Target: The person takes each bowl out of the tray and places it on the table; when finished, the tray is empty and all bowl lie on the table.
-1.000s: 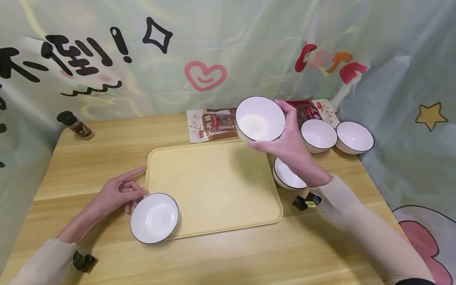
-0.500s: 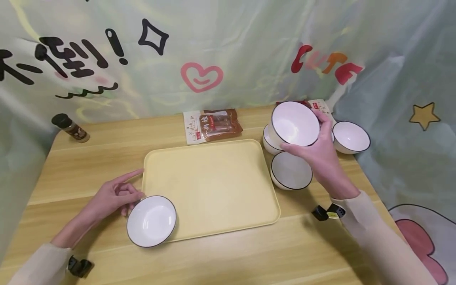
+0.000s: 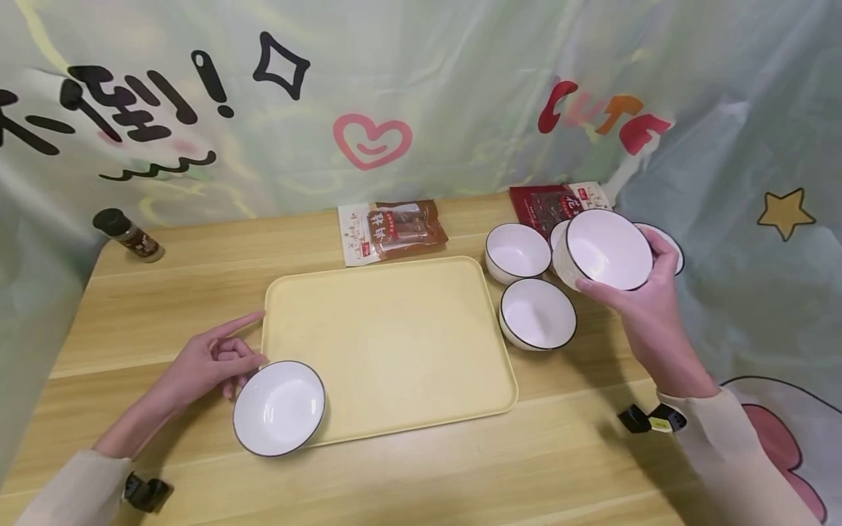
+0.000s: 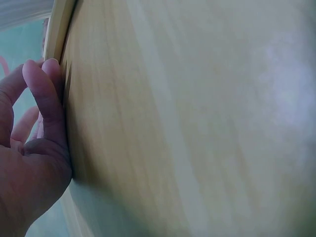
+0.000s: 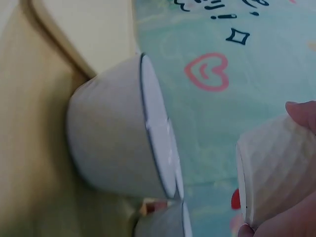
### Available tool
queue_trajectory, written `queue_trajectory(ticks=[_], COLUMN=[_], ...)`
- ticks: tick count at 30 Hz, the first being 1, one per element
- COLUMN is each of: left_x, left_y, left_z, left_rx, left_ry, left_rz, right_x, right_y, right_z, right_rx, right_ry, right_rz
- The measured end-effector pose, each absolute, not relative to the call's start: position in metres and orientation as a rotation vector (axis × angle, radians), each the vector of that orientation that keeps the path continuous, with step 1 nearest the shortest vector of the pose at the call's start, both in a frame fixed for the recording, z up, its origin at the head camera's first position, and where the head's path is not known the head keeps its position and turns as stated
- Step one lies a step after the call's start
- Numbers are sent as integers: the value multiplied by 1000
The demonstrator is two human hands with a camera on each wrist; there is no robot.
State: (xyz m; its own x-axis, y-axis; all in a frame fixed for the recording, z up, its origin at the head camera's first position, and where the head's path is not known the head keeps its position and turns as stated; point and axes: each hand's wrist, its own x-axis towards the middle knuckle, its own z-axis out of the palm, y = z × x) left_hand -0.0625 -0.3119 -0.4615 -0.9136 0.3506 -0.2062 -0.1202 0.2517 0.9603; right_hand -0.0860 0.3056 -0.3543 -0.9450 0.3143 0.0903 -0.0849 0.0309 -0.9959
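My right hand [image 3: 654, 321] grips a white bowl [image 3: 608, 252] with a dark rim, tilted so its inside shows, raised over the table's right side. The right wrist view shows its dimpled outer wall [image 5: 276, 168], with fingers at the edge. My left hand [image 3: 207, 369] rests at the left edge of a pale yellow tray [image 3: 388, 343], index finger stretched to the rim and thumb beside a white bowl [image 3: 279, 409]. That bowl overlaps the tray's front left corner. In the left wrist view, the fingertips [image 4: 37, 69] are close to the tray's edge [image 4: 60, 29].
Right of the tray stand two white bowls, a nearer one [image 3: 538, 314] and a farther one [image 3: 518, 252]. Two more are partly hidden behind the held bowl. Two food packets, one brown [image 3: 395, 232] and one red [image 3: 542, 208], lie along the back. A black-capped bottle [image 3: 128, 235] is back left.
My right hand has carried the held bowl rightward from above the tray's back right, uncovering the two bowls beside the tray. My left hand and the front left bowl have stayed put.
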Motion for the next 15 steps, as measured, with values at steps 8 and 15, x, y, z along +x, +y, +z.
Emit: queue_trajectory(ticks=[8,15], left_x=[-62,-62], left_y=[-313,-311], left_z=[-462,-461], left_rx=[200,197], left_ry=[2151,2163], left_rz=[1700,1691], right_x=[-71,-56], right_y=[328,346], right_z=[-367,-381], right_rx=[-409,-538], right_ry=[-2032,-2181], right_rz=[1992,1909])
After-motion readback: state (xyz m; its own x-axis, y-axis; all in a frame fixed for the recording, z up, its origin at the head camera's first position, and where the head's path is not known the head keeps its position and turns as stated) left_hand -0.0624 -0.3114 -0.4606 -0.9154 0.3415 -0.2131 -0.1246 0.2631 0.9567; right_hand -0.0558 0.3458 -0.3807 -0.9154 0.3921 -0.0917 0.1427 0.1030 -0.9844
